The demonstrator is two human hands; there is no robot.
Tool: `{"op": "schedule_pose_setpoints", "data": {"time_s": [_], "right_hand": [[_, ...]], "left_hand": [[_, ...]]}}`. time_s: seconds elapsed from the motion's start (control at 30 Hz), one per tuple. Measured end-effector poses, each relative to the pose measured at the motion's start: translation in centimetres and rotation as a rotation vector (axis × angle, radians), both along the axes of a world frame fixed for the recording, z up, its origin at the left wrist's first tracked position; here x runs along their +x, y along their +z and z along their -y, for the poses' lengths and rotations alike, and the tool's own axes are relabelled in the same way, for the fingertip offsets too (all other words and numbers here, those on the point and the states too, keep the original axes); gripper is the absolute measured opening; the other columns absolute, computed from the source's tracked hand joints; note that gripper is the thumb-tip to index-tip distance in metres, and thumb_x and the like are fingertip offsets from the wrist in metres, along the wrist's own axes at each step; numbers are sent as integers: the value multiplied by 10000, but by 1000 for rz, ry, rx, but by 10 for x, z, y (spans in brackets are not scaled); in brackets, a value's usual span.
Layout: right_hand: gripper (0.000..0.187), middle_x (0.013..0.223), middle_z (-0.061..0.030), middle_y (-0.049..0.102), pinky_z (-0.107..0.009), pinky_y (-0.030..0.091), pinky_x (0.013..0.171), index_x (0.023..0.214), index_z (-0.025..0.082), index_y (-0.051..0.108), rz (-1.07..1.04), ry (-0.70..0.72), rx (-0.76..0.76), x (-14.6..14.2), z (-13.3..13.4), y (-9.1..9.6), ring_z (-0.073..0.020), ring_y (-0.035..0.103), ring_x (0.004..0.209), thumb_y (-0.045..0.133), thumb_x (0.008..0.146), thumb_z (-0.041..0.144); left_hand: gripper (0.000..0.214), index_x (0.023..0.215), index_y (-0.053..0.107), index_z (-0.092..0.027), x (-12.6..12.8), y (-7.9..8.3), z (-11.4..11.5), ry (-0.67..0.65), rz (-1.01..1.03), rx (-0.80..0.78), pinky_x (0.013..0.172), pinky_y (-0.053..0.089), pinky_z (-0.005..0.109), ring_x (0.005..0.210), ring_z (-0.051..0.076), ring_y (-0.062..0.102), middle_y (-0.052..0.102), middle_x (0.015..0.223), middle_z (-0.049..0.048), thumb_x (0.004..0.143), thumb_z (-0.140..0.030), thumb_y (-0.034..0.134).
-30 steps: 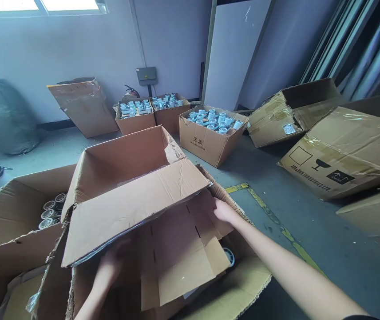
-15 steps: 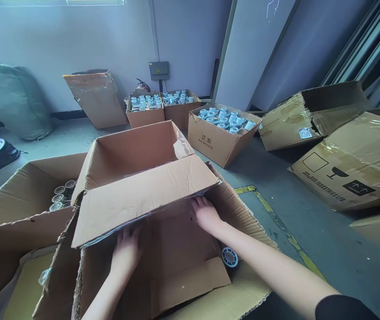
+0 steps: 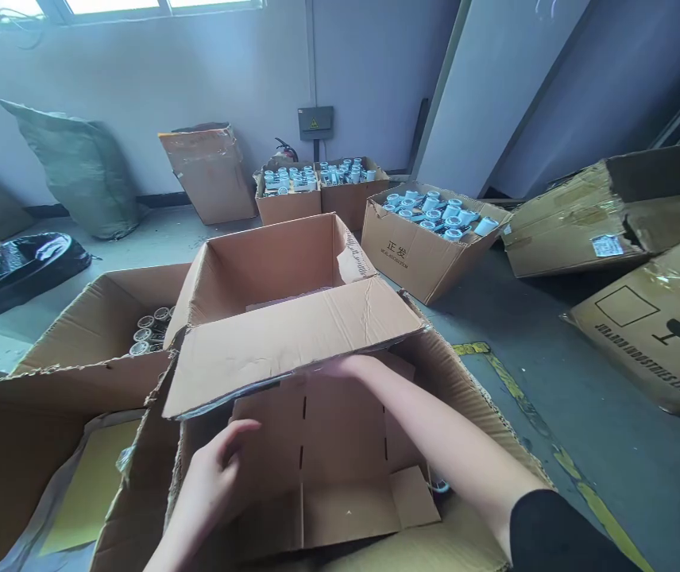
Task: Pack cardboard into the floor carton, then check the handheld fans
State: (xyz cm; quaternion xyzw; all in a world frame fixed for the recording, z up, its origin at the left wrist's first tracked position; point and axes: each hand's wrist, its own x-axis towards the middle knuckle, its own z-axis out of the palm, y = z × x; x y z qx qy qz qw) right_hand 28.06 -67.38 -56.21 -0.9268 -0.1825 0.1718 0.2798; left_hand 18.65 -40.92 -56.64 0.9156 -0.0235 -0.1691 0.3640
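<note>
left hand [image 3: 212, 477] on cardboard divider [image 3: 328, 453] | right hand [image 3: 349, 367] under box flap [image 3: 292, 338]

A green sack [image 3: 78, 167] and fittings-filled cartons [image 3: 286, 210] stand along the wall [image 3: 197, 71].

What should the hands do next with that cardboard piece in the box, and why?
Probably the left hand should close on the left edge of the slotted cardboard insert. It looks open beside that edge, while the right hand reaches the insert's far side under the box flap, so one side seems ungripped.
</note>
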Motion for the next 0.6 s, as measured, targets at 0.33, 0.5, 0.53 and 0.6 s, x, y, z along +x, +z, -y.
{"op": "schedule_pose_setpoints", "data": {"time_s": [0.33,0.5,0.53,0.6], "right_hand": [[156,854,-24,653,-251,370,583,936,210,605,241,263,21,-57,-14,49,-190,595,743,520,879,328],[120,824,-3,652,-223,342,561,895,207,620,138,337,91,-66,-11,74,-162,586,724,553,850,297],[133,831,-4,654,-225,345,569,915,208,626,122,362,88,-67,-10,78,-164,587,730,589,828,301],[193,825,-2,661,-234,348,585,958,225,643,102,398,57,-70,-9,82,-173,589,728,647,791,322]], "left_hand": [[521,1318,412,-204,-28,11,44,-247,621,556,1138,-38,456,1309,237,301,367,1401,74,823,-356,468],[343,1129,582,-281,-7,24,74,-450,409,342,1081,-189,515,1060,234,546,643,1068,21,805,-353,499],[317,1100,600,-287,-4,24,78,-484,374,309,1073,-197,525,1006,228,570,660,1010,15,804,-335,496],[272,1032,637,-290,-4,23,85,-524,314,243,1097,-155,511,952,210,587,678,928,5,813,-325,479]]}}
